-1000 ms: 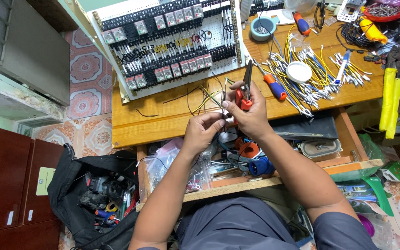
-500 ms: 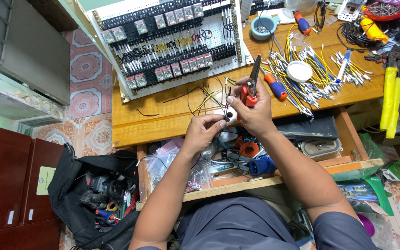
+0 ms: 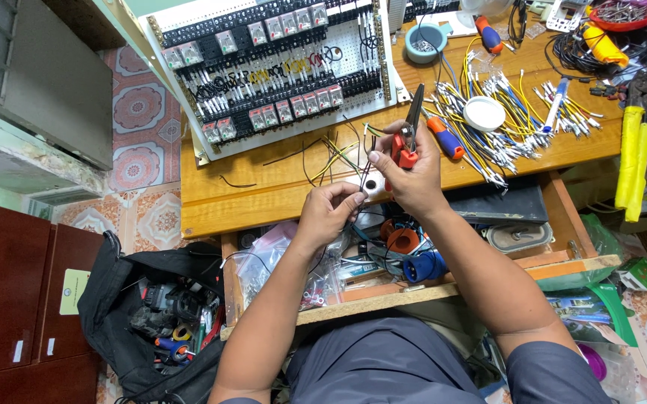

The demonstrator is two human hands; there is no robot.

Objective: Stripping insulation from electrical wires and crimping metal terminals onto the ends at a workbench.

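My right hand [image 3: 411, 176] grips red-handled pliers [image 3: 407, 141], their dark jaws pointing up over the wooden bench [image 3: 278, 196]. My left hand [image 3: 328, 215] pinches a thin dark wire [image 3: 366, 166] that runs up toward the pliers. Both hands hover above the bench's front edge, over an open drawer. Behind them leans a white perforated panel [image 3: 278, 71] filled with rows of relays and black wiring.
A heap of yellow, blue and white cut wires [image 3: 504, 112] lies right of the hands with a white lid [image 3: 483, 114] and an orange-blue screwdriver [image 3: 446, 139]. Yellow-handled crimpers [image 3: 632, 161] sit at far right. The drawer [image 3: 443, 247] holds bags and parts. A black tool bag [image 3: 155, 310] stands on the floor.
The pliers have tilted more upright in my right hand, and both hands shifted slightly while working the wire.
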